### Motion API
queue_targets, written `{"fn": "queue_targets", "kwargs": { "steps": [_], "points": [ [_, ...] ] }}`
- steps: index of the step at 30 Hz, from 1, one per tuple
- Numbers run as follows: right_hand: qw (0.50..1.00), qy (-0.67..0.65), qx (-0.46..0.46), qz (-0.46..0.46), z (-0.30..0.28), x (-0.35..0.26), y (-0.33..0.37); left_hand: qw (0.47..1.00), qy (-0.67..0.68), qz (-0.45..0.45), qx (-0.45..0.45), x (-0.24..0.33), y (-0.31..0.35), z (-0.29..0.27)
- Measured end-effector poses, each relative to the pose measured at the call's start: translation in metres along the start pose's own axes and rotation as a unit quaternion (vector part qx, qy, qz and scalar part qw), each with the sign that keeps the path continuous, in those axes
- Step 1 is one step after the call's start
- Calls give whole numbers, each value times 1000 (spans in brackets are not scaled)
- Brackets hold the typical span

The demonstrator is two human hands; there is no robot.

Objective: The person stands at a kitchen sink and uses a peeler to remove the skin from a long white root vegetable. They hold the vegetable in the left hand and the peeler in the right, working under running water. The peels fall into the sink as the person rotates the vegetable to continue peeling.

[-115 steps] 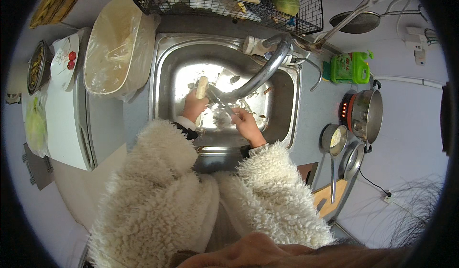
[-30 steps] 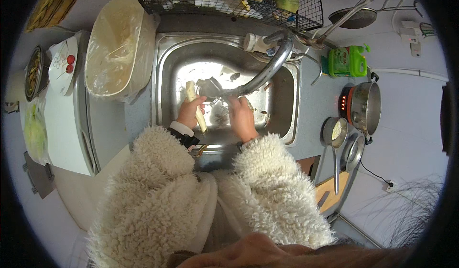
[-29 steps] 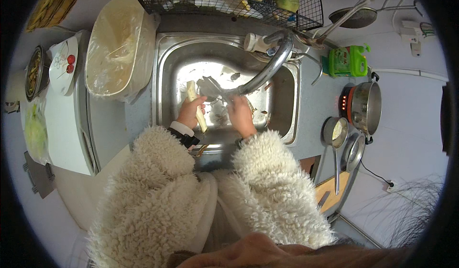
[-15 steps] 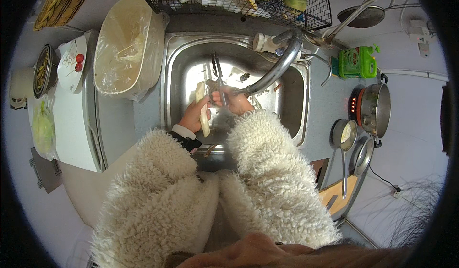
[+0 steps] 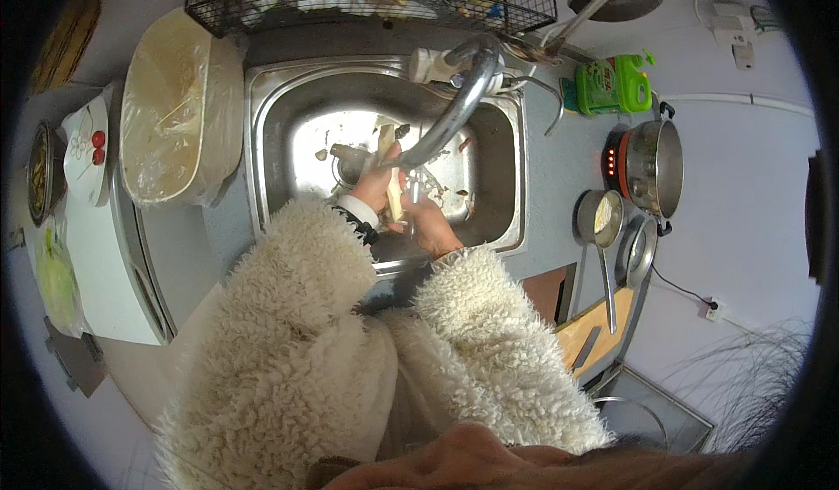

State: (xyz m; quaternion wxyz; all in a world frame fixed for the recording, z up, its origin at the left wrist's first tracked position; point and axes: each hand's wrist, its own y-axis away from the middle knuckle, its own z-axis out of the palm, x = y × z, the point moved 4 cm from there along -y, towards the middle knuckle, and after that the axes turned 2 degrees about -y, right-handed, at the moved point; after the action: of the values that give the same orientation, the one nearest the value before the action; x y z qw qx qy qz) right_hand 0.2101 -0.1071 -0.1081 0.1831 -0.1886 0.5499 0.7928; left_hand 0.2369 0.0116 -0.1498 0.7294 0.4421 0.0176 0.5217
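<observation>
Over the steel sink (image 5: 502,241), my left hand (image 5: 374,189) is closed round a long, pale, peeled root vegetable (image 5: 395,200), its far end tilted away from me. My right hand (image 5: 430,226) sits just right of its near end. Closed in the right hand is a slim metal peeler (image 5: 414,189), held against or very near the root; the faucet partly hides the contact. Scraps of brown and pale peel lie on the sink bottom around the drain (image 5: 350,165). The curved faucet (image 5: 459,110) arches in front of part of the root.
Left of the sink stands a bag-lined plastic bin (image 5: 166,114). A black wire basket (image 5: 367,7) holds vegetables behind it. On the right are a green jug (image 5: 612,86), a pot (image 5: 655,171) on a lit cooker, a small saucepan (image 5: 601,217) and a cutting board (image 5: 603,328) with a knife.
The whole view has shifted, so the sink appears farther left. My right hand and the peeler have come down from the root's far half to its near end.
</observation>
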Motion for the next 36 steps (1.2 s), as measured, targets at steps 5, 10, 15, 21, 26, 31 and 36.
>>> {"fn": "queue_targets", "kwargs": {
  "steps": [5, 10, 15, 21, 26, 31, 36],
  "points": [
    [999, -41, -8, -5, -6, 4, 1, 998, -45, 9, 48, -16, -12, 4],
    [999, -49, -11, 9, -7, 7, -1, 997, 50, -9, -57, -11, -9, -5],
    [1000, -14, -11, -5, -8, 6, -2, 979, 150, -30, -133, -7, -2, -7],
    [939, 241, 119, -213, -33, -11, 0, 991, 95, -13, -95, -10, -1, -9],
    [852, 363, 165, -340, -47, -14, 18, 973, 197, -56, -104, -13, 7, -11],
    [790, 442, 166, -390, -41, -12, 40, 973, 187, -13, -134, -12, 10, -6],
    [771, 468, 159, -401, -36, -12, 44, 971, 195, -34, -137, -13, 11, -4]
  ]
}}
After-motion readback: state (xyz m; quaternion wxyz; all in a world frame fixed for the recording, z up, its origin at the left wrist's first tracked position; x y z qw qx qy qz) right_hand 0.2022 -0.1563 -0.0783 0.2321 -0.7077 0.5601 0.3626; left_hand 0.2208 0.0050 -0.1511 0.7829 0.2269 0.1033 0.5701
